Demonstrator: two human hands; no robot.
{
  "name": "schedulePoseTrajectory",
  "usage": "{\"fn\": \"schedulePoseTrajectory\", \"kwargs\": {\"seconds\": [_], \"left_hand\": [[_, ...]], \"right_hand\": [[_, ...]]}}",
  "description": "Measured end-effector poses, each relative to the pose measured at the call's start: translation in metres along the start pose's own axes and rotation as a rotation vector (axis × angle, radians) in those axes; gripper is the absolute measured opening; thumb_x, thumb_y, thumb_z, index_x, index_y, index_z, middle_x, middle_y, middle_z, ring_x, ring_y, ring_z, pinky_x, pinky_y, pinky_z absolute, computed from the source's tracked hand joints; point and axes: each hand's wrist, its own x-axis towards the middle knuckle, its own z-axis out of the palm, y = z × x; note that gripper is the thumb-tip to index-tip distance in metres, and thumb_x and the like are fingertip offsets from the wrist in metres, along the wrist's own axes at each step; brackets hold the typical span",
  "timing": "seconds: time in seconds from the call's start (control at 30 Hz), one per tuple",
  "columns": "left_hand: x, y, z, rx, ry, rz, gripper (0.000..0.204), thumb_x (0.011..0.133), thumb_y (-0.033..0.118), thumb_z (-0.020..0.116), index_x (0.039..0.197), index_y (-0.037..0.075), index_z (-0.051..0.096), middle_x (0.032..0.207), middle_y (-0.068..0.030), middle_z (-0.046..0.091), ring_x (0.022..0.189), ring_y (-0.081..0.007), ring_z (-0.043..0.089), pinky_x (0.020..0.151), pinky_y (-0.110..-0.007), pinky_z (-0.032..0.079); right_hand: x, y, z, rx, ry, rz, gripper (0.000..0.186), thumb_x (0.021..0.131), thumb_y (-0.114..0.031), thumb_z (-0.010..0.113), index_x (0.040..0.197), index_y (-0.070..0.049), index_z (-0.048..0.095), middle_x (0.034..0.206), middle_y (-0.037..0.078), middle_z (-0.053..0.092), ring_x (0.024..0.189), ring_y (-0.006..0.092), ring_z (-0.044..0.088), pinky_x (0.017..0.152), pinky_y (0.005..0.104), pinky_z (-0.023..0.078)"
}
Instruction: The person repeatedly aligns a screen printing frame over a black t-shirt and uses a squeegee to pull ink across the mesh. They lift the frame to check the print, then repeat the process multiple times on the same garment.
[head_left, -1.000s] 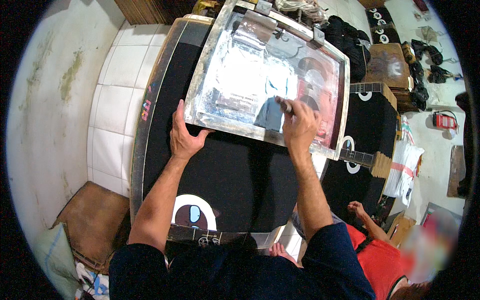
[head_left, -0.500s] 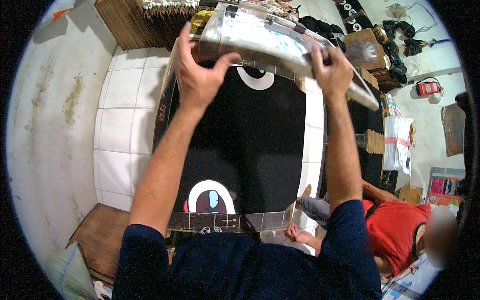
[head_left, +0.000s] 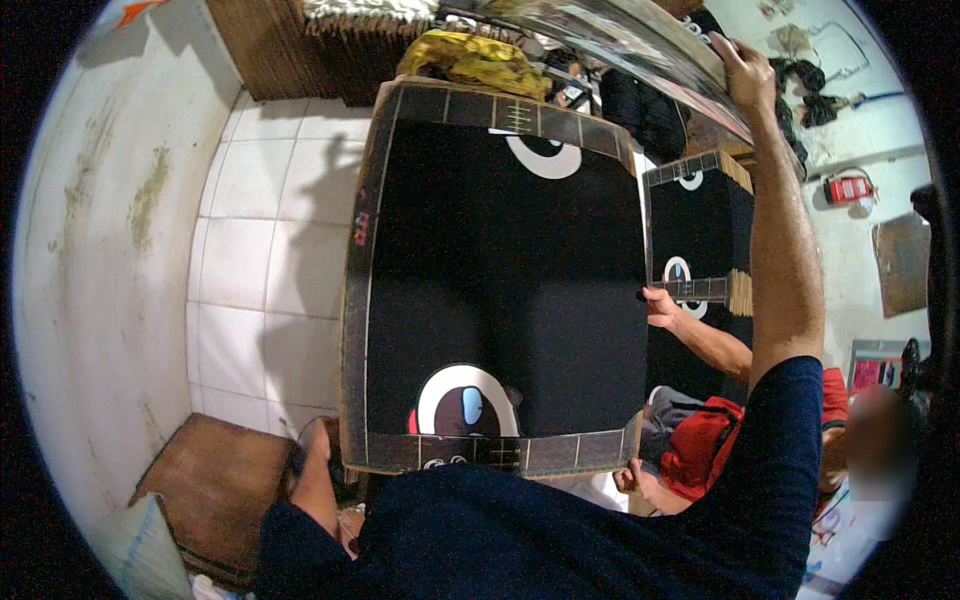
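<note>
Before me lies a flat board (head_left: 430, 108) covered with black cloth (head_left: 500, 270), which bears a white ring print (head_left: 545, 160) at the far end and a cartoon eye print (head_left: 470, 395) at the near end. My right hand (head_left: 748, 78), raised at the upper right, has its fingers closed over the edge of a large screen-printing frame (head_left: 640, 60), tilted up beyond the board. Down at the lower left, my left hand (head_left: 318, 437) is beside the board's near corner, its fingers dark and blurred; whether it holds anything is unclear.
At the right, a person in a red top has one hand (head_left: 660, 305) on the board's side and another hand (head_left: 628, 478) at its near corner. Beyond are stacked printed boards (head_left: 700, 225). A brown wooden surface (head_left: 215, 480) stands lower left; yellow plastic (head_left: 470, 62) lies behind.
The screen-printing frame has swung up and right with my right hand. My left hand has dropped from beside it to the lower left. The other person's hands now reach the board, which sits further right.
</note>
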Motion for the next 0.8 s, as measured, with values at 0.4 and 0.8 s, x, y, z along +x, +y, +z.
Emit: {"fn": "schedulePoseTrajectory", "kwargs": {"seconds": [0.4,0.8], "left_hand": [[-0.065,-0.071,0.055,0.629,0.863,0.505,0.022,0.098,0.021,0.063,0.11,0.009,0.076,0.109,-0.0185,0.073,0.104,-0.0396,0.068,0.089,-0.048,0.054],[-0.161,0.072,-0.01,0.386,0.836,0.77,0.024,0.089,0.024,0.077,0.096,0.001,0.077,0.089,-0.0196,0.075,0.085,-0.0357,0.071,0.078,-0.046,0.054]], "right_hand": [[0.061,0.06,0.03,0.114,-0.076,-0.169,0.053,0.1,-0.051,0.059,0.127,-0.008,0.074,0.112,0.018,0.076,0.101,0.0275,0.068,0.095,0.0362,0.05],[0.06,0.039,0.033,0.056,-0.047,-0.05,0.062,0.098,-0.061,0.057,0.129,-0.01,0.073,0.123,0.022,0.072,0.112,0.0351,0.069,0.099,0.0398,0.049]]}}
